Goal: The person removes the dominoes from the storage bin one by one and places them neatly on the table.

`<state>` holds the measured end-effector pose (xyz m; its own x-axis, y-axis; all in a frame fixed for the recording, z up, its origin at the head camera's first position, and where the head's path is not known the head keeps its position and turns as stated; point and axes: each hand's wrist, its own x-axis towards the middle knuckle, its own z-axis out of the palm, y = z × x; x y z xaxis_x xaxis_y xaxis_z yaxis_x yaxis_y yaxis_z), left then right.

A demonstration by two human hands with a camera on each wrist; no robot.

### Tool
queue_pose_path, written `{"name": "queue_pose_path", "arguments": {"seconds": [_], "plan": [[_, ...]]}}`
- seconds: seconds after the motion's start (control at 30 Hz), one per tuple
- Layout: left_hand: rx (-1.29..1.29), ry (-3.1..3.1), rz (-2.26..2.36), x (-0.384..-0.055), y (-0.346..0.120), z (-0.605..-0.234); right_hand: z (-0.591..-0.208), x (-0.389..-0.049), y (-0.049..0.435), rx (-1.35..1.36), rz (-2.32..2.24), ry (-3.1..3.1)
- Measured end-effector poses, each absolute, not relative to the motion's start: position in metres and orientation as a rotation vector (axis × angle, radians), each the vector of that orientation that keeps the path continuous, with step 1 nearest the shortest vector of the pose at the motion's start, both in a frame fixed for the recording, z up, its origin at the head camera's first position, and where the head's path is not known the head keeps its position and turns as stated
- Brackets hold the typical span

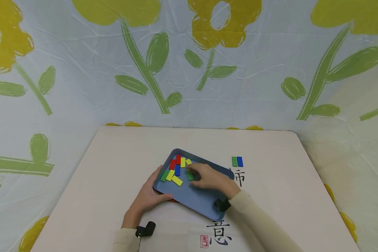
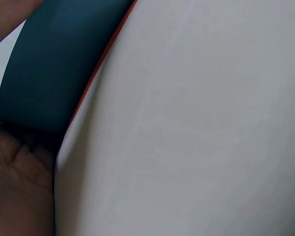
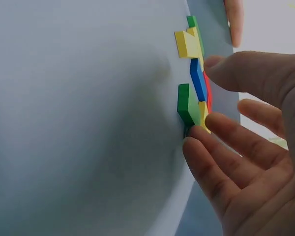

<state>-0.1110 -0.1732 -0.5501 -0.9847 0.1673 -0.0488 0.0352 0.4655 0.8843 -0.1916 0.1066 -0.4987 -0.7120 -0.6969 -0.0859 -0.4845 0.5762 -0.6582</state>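
Left hand point(image 1: 149, 196) holds the tray point(image 1: 192, 197) by its left corner; right hand point(image 1: 209, 176), fingers parted, probably arranges the green block point(image 3: 187, 104), contact unclear; next needs a pinch.

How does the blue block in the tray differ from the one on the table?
Place: the first blue block lies inside the tray; the second blue block lies on the table. Neighbours: the first blue block has red blocks and yellow blocks nearby, the second blue block a green block beside it. Both are oblong.
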Motion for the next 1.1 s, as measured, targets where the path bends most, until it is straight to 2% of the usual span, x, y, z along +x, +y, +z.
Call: {"name": "queue_pose_path", "arguments": {"seconds": [1.1], "plan": [[0.147, 2.591, 1.55, -0.108, -0.173, -0.554, -0.515, -0.19, 0.097, -0.866, -0.844, 2.574]]}}
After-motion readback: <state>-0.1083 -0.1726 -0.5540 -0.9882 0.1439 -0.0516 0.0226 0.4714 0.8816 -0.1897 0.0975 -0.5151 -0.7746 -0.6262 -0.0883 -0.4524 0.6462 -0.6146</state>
